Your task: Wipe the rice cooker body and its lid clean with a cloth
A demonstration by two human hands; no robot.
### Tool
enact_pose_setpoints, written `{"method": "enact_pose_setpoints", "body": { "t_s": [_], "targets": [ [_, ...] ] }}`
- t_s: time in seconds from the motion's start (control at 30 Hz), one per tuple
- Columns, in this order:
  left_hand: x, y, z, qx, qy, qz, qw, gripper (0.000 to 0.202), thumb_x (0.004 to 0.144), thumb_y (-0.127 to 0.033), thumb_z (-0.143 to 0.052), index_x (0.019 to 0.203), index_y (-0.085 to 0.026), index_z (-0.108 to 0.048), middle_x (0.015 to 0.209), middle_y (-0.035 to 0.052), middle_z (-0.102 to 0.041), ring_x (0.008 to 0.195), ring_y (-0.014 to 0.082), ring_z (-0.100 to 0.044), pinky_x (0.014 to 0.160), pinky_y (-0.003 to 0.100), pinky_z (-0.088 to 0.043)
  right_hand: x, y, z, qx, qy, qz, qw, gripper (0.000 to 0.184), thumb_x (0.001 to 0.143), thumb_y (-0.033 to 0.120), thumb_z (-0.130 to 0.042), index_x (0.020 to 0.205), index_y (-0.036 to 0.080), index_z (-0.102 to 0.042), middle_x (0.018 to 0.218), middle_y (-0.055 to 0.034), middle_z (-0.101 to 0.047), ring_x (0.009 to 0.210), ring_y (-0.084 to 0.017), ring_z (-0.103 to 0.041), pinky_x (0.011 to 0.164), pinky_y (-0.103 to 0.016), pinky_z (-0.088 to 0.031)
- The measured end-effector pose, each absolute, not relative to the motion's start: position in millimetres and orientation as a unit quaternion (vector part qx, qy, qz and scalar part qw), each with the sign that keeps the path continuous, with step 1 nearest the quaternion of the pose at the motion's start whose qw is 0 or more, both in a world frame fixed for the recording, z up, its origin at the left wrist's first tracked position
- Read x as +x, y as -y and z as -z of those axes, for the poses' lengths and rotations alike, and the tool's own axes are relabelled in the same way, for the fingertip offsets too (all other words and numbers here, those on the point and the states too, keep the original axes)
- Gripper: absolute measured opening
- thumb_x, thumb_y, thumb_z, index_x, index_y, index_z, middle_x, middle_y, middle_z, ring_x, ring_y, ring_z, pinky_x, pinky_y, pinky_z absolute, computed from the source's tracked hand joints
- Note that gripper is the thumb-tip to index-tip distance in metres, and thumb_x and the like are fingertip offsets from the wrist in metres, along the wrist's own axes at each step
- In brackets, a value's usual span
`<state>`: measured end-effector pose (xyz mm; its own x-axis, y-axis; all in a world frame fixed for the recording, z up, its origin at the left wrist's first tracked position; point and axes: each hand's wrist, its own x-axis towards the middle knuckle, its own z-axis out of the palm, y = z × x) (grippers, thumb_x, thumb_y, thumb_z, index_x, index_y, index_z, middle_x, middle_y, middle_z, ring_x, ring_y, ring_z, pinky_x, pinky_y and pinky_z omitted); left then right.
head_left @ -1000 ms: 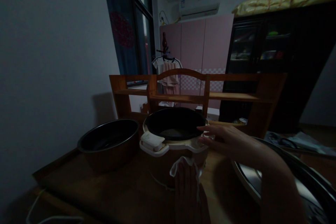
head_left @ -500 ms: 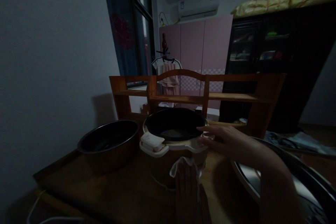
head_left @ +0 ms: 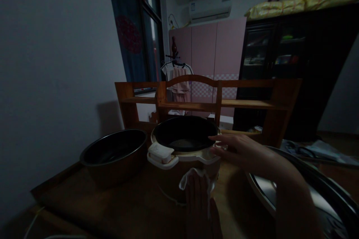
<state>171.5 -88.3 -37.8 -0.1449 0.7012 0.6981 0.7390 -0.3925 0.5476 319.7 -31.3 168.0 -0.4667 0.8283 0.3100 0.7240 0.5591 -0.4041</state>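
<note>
A round rice cooker (head_left: 168,173) with its lid off stands on the wooden table (head_left: 117,209), showing a dark inner well. My right hand (head_left: 238,150) grips the cooker's right rim, fingers curled over the edge. My left hand (head_left: 198,203) presses a white cloth (head_left: 193,176) flat against the cooker's front wall. A white latch (head_left: 159,153) sticks out at the cooker's front left.
A dark metal inner pot (head_left: 112,157) sits just left of the cooker. A large shiny metal basin (head_left: 322,198) lies at the right. A wooden shelf rack (head_left: 207,102) stands behind. The wall is on the left; a cord (head_left: 32,222) trails at bottom left.
The view has shifted slightly; both hands stay where they were, the left still holding the cloth on the cooker's front.
</note>
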Motion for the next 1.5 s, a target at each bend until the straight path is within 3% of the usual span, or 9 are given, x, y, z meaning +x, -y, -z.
{"method": "enact_pose_setpoints", "body": {
  "t_s": [0.17, 0.3, 0.37, 0.5, 0.67, 1.1, 1.5],
  "targets": [
    [167, 91, 32, -0.655, 0.545, 0.524, 0.008, 0.067, 0.092, -0.014, -0.04, 0.153, -0.027, -0.014, 0.159, 0.0025, -0.024, 0.146, 0.0238, -0.02, 0.122, 0.044, -0.026, 318, 32, -169, -0.453, 0.852, -0.103, 0.24, 0.054, 0.093, 0.058, -0.05, 0.133, 0.025, -0.059, 0.12, -0.0083, -0.068, 0.108, -0.025, -0.062, 0.088, -0.036, -0.05],
    [159, 93, 19, -0.666, 0.53, 0.525, 0.002, 0.062, 0.093, -0.023, -0.049, 0.151, -0.028, -0.027, 0.16, 0.0083, -0.027, 0.147, 0.0297, -0.021, 0.119, 0.057, -0.024, 318, 32, -170, -0.458, 0.851, -0.098, 0.235, 0.054, 0.092, 0.058, -0.051, 0.134, 0.026, -0.059, 0.123, -0.0073, -0.067, 0.112, -0.026, -0.061, 0.089, -0.036, -0.05],
    [155, 95, 11, -0.671, 0.523, 0.525, -0.003, 0.056, 0.092, -0.033, -0.055, 0.145, -0.028, -0.037, 0.158, 0.01, -0.03, 0.144, 0.0317, -0.029, 0.116, 0.062, -0.026, 318, 32, -170, -0.465, 0.849, -0.099, 0.232, 0.054, 0.092, 0.059, -0.05, 0.134, 0.025, -0.059, 0.123, -0.0076, -0.067, 0.113, -0.026, -0.06, 0.089, -0.036, -0.05],
    [149, 102, -2, -0.682, 0.51, 0.524, -0.014, 0.044, 0.091, -0.041, -0.057, 0.132, -0.026, -0.051, 0.148, 0.0097, -0.043, 0.131, 0.0279, -0.046, 0.109, 0.056, -0.038, 318, 34, -169, -0.462, 0.849, -0.096, 0.237, 0.055, 0.092, 0.06, -0.049, 0.134, 0.025, -0.058, 0.123, -0.008, -0.067, 0.114, -0.027, -0.06, 0.089, -0.036, -0.05],
    [147, 106, -13, -0.687, 0.504, 0.524, -0.023, 0.041, 0.091, -0.04, -0.056, 0.128, -0.025, -0.054, 0.141, 0.0097, -0.049, 0.123, 0.0256, -0.051, 0.103, 0.052, -0.044, 316, 34, -169, -0.453, 0.853, -0.091, 0.244, 0.053, 0.093, 0.058, -0.05, 0.133, 0.025, -0.059, 0.122, -0.0088, -0.067, 0.114, -0.028, -0.06, 0.09, -0.037, -0.049],
    [141, 106, -24, -0.683, 0.515, 0.517, -0.034, 0.052, 0.091, -0.048, -0.053, 0.138, -0.028, -0.046, 0.153, 0.0094, -0.036, 0.137, 0.0299, -0.038, 0.113, 0.058, -0.029, 317, 33, -169, -0.456, 0.851, -0.102, 0.239, 0.055, 0.092, 0.06, -0.05, 0.134, 0.025, -0.059, 0.123, -0.0097, -0.067, 0.11, -0.027, -0.062, 0.09, -0.039, -0.05],
    [141, 106, -24, -0.683, 0.515, 0.517, -0.026, 0.04, 0.091, -0.04, -0.056, 0.128, -0.025, -0.054, 0.141, 0.0095, -0.049, 0.123, 0.0254, -0.051, 0.103, 0.051, -0.044, 316, 35, -170, -0.457, 0.851, -0.101, 0.24, 0.055, 0.093, 0.058, -0.049, 0.134, 0.023, -0.059, 0.124, -0.0103, -0.066, 0.115, -0.029, -0.06, 0.093, -0.039, -0.049]
  ]
}}
